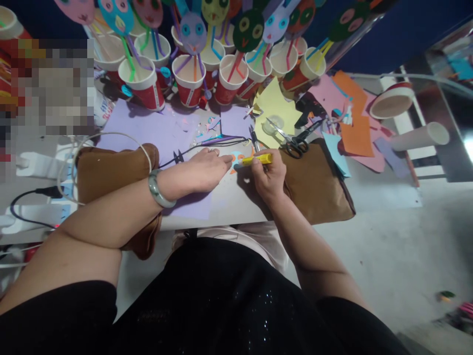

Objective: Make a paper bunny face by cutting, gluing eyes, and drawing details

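A small light blue paper face (235, 159) with orange pieces lies on the table. My left hand (209, 170), a bangle on its wrist, rests flat to the left of it, fingertips at its edge and fingers stretched out. My right hand (270, 175) is wrapped round a yellow marker (261, 159), whose tip points left at the face. Behind the hands lie a pen (254, 137) and black-handled scissors (295, 146) on yellow paper (273, 101).
Red and white cups (190, 81) with paper faces on straws stand along the back. Brown cushions (111, 172) lie under both forearms. Purple paper (136, 123), orange sheets (356, 135), a white cable and a charger (33, 164) lie around.
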`<state>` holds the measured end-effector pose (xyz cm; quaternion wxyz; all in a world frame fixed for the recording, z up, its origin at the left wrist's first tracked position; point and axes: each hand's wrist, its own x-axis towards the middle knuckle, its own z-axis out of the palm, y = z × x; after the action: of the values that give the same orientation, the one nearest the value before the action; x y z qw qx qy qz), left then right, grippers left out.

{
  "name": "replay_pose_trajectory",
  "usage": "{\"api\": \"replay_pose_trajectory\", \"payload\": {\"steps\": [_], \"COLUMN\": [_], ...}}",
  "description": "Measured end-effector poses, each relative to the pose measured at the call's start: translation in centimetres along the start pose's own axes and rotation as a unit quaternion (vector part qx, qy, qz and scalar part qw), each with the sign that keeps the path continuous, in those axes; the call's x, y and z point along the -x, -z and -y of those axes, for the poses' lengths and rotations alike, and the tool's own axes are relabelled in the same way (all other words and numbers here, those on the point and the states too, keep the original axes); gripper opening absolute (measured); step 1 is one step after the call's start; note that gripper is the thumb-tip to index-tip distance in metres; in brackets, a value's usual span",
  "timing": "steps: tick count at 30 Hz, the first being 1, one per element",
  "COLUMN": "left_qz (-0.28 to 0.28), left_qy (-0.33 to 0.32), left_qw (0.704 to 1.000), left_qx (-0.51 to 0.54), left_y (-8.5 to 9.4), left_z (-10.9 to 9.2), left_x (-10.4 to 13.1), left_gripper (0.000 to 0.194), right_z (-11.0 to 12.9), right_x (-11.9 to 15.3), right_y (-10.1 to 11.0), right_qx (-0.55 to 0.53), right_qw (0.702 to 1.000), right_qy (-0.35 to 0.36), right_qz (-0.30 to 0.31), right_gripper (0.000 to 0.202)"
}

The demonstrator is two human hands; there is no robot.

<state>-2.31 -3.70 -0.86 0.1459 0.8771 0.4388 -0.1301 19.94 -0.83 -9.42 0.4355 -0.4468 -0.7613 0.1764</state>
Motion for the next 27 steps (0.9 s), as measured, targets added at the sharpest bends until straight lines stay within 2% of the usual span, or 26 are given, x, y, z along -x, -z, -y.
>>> {"api": "replay_pose_trajectory", "payload": {"steps": [3, 5, 9, 12, 14, 19, 21, 24, 27], "left_qz": [-0.008, -0.011, -0.006, -0.003, 0.000, -0.010, -0.011, -0.006, -0.003], "left_qy": [-0.003, -0.004, -0.007, -0.005, -0.003, -0.010, -0.013, -0.015, -0.014], "left_qw": [1.000, 1.000, 1.000, 1.000, 1.000, 1.000, 1.000, 1.000, 1.000], "left_qx": [0.011, 0.013, 0.009, 0.008, 0.008, 0.006, 0.009, 0.010, 0.010], "left_y": [-0.20, -0.27, -0.15, -0.01, -0.01, -0.25, -0.29, -0.30, -0.32], "left_z": [0.07, 0.13, 0.20, 0.20, 0.19, 0.28, 0.33, 0.41, 0.53], "left_x": [-0.06, -0.08, -0.06, -0.04, -0.05, -0.14, -0.15, -0.16, -0.17], "left_gripper": [0.051, 0.053, 0.050, 0.048, 0.048, 0.051, 0.051, 0.052, 0.050], "right_z": [0.19, 0.08, -0.35, -0.41, -0.25, 0.18, 0.08, -0.26, -0.36], "right_x": [0.09, 0.13, 0.15, 0.13, 0.13, 0.20, 0.22, 0.15, -0.03], "right_y": [-0.29, -0.29, 0.09, 0.34, 0.33, -0.16, -0.21, 0.03, 0.28], "right_qx": [0.013, 0.034, 0.067, 0.050, 0.033, 0.033, 0.045, 0.044, -0.008], "right_qw": [0.997, 0.995, 0.996, 0.998, 0.999, 0.997, 0.996, 0.998, 0.998], "right_qy": [0.012, 0.011, -0.008, -0.023, -0.026, -0.017, -0.013, -0.024, -0.046], "right_qz": [0.069, 0.094, 0.058, 0.002, -0.013, 0.070, 0.081, 0.028, -0.032], "right_gripper": [0.031, 0.031, 0.036, 0.037, 0.035, 0.033, 0.032, 0.032, 0.031]}}
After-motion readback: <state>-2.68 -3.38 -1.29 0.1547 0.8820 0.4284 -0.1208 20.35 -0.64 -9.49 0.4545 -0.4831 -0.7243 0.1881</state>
